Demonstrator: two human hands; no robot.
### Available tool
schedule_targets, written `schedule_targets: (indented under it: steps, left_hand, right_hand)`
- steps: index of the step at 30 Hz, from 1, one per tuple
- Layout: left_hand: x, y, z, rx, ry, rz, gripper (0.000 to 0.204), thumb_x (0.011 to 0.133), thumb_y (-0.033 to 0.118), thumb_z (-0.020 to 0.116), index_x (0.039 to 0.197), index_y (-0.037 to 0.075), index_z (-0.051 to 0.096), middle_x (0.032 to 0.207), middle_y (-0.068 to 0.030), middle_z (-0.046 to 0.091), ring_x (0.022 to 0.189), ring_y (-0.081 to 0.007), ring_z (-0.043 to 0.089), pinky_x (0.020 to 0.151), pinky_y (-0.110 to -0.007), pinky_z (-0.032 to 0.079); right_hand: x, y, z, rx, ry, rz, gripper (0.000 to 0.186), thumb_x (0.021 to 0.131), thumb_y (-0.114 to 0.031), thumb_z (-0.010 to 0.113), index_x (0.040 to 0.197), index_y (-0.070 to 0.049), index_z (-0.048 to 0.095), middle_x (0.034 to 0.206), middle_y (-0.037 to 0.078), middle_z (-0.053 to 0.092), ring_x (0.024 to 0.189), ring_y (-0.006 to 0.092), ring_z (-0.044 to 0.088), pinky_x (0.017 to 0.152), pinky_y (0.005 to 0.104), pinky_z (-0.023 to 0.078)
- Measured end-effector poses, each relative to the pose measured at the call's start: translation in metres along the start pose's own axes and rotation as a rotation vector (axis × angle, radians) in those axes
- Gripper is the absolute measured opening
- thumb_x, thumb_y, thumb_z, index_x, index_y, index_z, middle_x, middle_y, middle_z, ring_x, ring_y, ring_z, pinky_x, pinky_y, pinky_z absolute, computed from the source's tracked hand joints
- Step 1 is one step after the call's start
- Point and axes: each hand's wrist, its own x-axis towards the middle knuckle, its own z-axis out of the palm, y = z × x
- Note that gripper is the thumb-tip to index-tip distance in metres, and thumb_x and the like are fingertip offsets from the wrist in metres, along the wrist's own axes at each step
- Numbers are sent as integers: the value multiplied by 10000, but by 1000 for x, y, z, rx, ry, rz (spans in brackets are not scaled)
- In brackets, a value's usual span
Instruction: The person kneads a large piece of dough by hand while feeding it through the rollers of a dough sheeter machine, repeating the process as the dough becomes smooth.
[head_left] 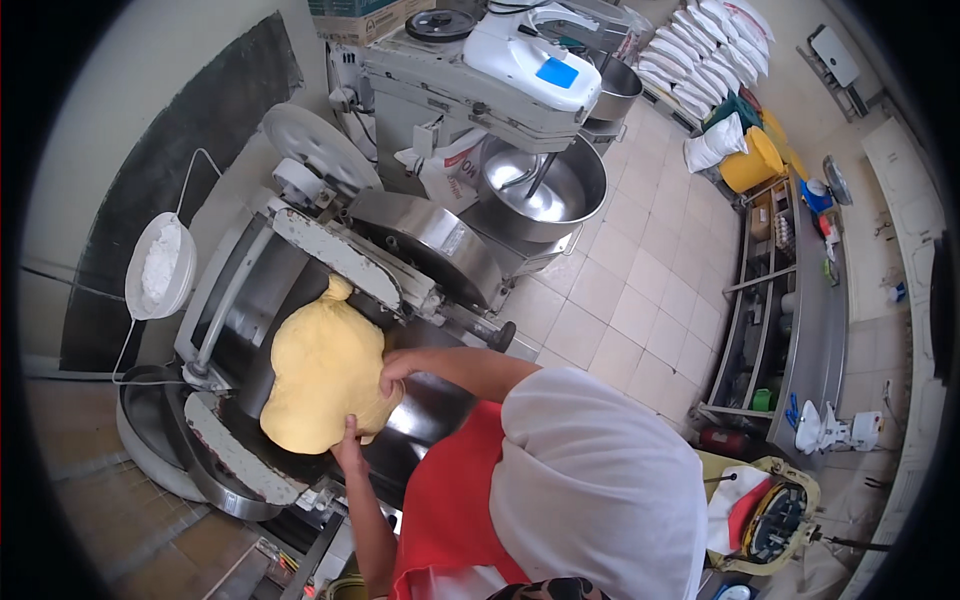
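A large sheet-like mass of yellow dough [325, 375] lies on the steel bed of a roller machine [415, 430], with a small knob of dough sticking up at its far end. My left hand [350, 445] holds the near edge of the dough; its thumb shows on top and the other fingers are hidden beneath. At the dough's right edge, my right hand [395, 371] grips with bent fingers, partly tucked under it. Both hands touch the same piece, a short way apart.
Painted side guards [335, 260] and a large pulley wheel [320, 150] flank the bed. A white bowl of flour [160, 265] hangs in a wire holder at left. Behind stands a mixer with a steel bowl [545, 190]. A steel work table [800, 350] and stacked sacks [705, 55] are at right.
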Motion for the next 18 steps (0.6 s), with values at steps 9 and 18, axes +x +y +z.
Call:
schedule_targets:
  steps: [9,18]
  left_hand:
    - [-69,75,18,-5,99,85,617,947,346,771,1397,-22,562,1243,-147,694,1001,-272,735,760,-354,611]
    - [-99,87,-14,-54,380,333,354,1010,218,680,1305,48,584,1249,-54,649,1100,-129,597,849,-314,509]
  right_hand:
    - [-82,-80,42,112,310,-36,500,683,-185,855,1126,21,747,1033,141,755,917,255,718,782,382,575]
    - [-123,-96,124,-542,924,-531,829,860,-172,759,1545,3,326,1443,283,483,1134,362,620,1010,435,482]
